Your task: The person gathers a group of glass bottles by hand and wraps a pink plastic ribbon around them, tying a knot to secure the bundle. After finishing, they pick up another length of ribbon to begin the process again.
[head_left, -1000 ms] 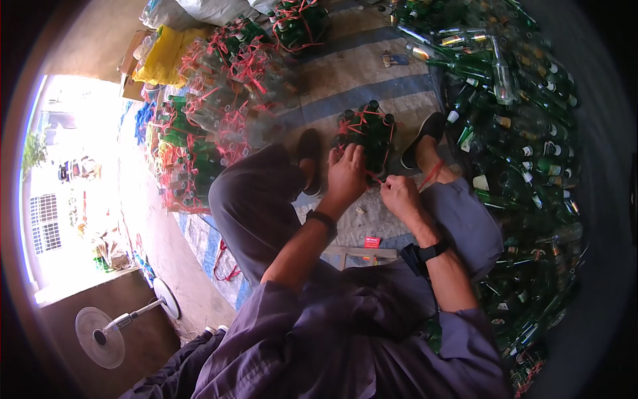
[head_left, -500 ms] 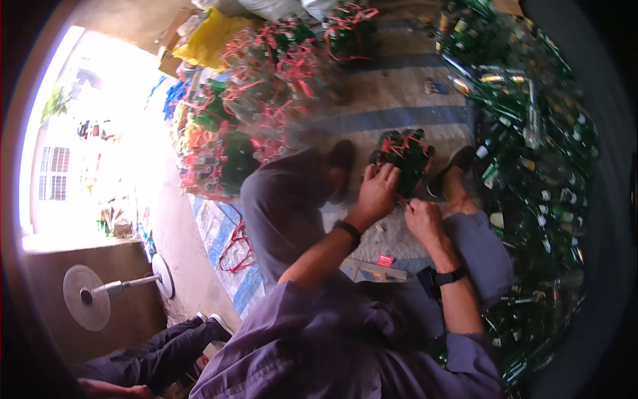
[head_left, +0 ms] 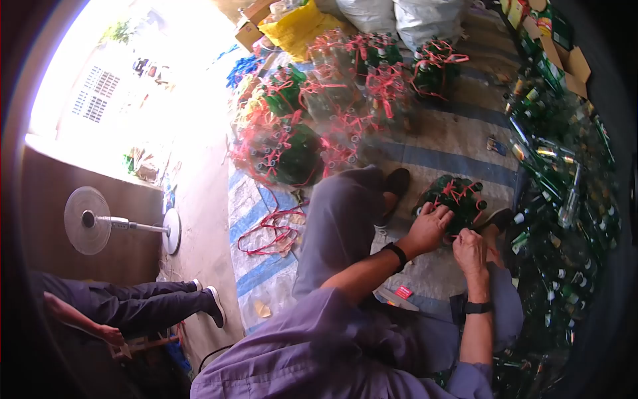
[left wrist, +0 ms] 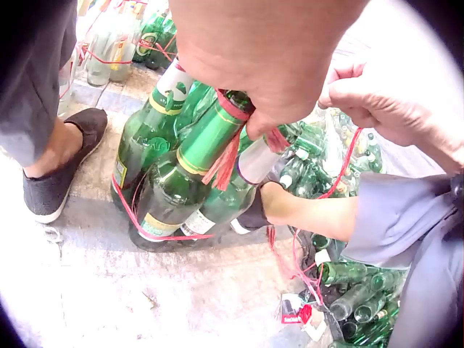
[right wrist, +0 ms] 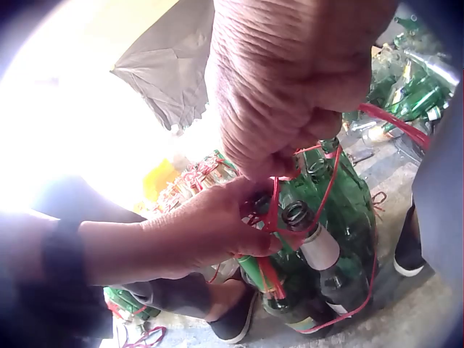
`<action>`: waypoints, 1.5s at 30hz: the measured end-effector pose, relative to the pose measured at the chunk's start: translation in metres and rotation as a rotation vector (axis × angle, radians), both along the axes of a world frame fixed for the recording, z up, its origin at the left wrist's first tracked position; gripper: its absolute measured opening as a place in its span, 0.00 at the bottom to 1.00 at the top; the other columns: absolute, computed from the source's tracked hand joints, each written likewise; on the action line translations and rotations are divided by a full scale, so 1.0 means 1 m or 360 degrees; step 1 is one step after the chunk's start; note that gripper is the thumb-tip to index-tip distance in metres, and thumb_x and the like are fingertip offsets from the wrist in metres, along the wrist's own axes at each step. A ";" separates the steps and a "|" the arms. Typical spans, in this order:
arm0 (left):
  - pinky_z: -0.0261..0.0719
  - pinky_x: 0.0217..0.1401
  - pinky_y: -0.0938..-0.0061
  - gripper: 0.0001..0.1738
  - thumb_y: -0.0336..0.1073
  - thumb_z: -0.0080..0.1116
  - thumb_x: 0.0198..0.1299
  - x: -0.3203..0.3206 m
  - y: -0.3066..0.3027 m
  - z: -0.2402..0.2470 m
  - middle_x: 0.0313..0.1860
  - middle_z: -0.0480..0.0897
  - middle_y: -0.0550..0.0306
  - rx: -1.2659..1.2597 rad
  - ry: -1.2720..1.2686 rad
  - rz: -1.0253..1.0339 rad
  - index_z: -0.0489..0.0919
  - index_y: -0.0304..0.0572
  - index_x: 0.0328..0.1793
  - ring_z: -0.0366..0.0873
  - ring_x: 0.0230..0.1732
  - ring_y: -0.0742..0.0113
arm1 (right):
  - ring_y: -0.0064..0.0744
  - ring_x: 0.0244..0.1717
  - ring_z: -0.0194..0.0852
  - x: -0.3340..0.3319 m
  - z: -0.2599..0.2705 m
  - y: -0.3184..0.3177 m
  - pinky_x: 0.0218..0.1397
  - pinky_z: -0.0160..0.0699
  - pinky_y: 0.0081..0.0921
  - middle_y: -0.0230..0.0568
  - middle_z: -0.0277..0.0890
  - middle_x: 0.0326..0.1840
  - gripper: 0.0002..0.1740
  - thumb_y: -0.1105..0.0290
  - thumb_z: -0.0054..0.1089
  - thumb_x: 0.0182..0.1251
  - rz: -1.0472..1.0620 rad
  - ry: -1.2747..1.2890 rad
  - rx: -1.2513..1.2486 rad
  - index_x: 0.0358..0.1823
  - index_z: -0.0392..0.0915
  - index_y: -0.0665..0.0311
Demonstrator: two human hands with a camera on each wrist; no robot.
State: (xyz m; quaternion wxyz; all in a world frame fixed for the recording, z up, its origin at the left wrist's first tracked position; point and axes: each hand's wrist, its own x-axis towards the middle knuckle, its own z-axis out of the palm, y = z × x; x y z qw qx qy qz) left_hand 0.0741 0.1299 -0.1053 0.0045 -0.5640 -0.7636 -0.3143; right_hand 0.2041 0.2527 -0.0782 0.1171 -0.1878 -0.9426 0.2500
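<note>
A bundle of green glass bottles (left wrist: 170, 192) stands upright between the person's feet, with red plastic string (left wrist: 156, 235) looped round its lower part and crossing over the necks. The left hand (head_left: 430, 228) is at the near side of the bottle tops; its thumb and fingers pinch the red string beside a bottle neck (right wrist: 296, 214). Close by on the right, the right hand (head_left: 470, 253) has its fingers curled and pinches a string end (left wrist: 353, 148). In the right wrist view, the right hand (right wrist: 290, 87) hides part of the necks.
Loose green bottles (head_left: 565, 219) are heaped along the right side. Tied bundles (head_left: 292, 149) stand at the far left, before white sacks (head_left: 432, 23) and a yellow sack (head_left: 302, 30). Loose red string (head_left: 269, 233) lies on the striped sheet. A fan (head_left: 88, 219) and another person's legs (head_left: 153, 299) are left.
The head view has turned, so the bundle and hands appear farther right and lower, and more of the other person shows. Both hands stay at the bottle tops with the string.
</note>
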 end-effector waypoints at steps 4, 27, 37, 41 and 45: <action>0.64 0.61 0.59 0.24 0.33 0.58 0.48 0.000 -0.003 0.000 0.47 0.76 0.49 0.0034 0.0029 0.0062 0.74 0.36 0.55 0.74 0.55 0.53 | 0.63 0.32 0.76 -0.012 -0.022 0.010 0.35 0.74 0.52 0.58 0.75 0.28 0.05 0.77 0.58 0.57 0.0034 0.0049 0.0090 0.27 0.72 0.68; 0.68 0.64 0.56 0.31 0.34 0.60 0.45 0.022 -0.047 0.000 0.62 0.74 0.44 -0.0189 0.0125 -0.0028 0.72 0.36 0.61 0.69 0.65 0.48 | 0.61 0.37 0.80 -0.008 -0.087 0.022 0.40 0.76 0.49 0.60 0.80 0.32 0.06 0.75 0.60 0.60 -0.0367 -0.0122 -0.0073 0.32 0.77 0.72; 0.70 0.62 0.58 0.28 0.33 0.58 0.48 0.017 -0.019 -0.006 0.61 0.78 0.46 -0.0274 0.0072 -0.0231 0.75 0.36 0.59 0.74 0.62 0.48 | 0.63 0.36 0.77 0.006 -0.060 0.013 0.37 0.73 0.50 0.58 0.78 0.30 0.09 0.68 0.58 0.62 -0.0639 -0.0072 -0.0275 0.29 0.77 0.67; 0.74 0.54 0.58 0.25 0.32 0.57 0.46 0.019 -0.017 0.008 0.53 0.80 0.48 -0.0230 0.0064 -0.0252 0.76 0.36 0.54 0.76 0.57 0.49 | 0.63 0.37 0.76 0.011 -0.076 0.022 0.38 0.74 0.49 0.58 0.77 0.31 0.12 0.66 0.54 0.64 -0.0694 -0.0033 -0.0302 0.27 0.77 0.66; 0.73 0.55 0.57 0.26 0.32 0.61 0.45 0.020 -0.011 0.016 0.51 0.81 0.48 -0.0317 -0.0105 -0.0192 0.77 0.36 0.55 0.76 0.56 0.49 | 0.59 0.39 0.79 0.012 -0.079 0.023 0.41 0.77 0.46 0.56 0.80 0.33 0.10 0.66 0.57 0.62 -0.0742 0.0000 -0.0388 0.30 0.81 0.65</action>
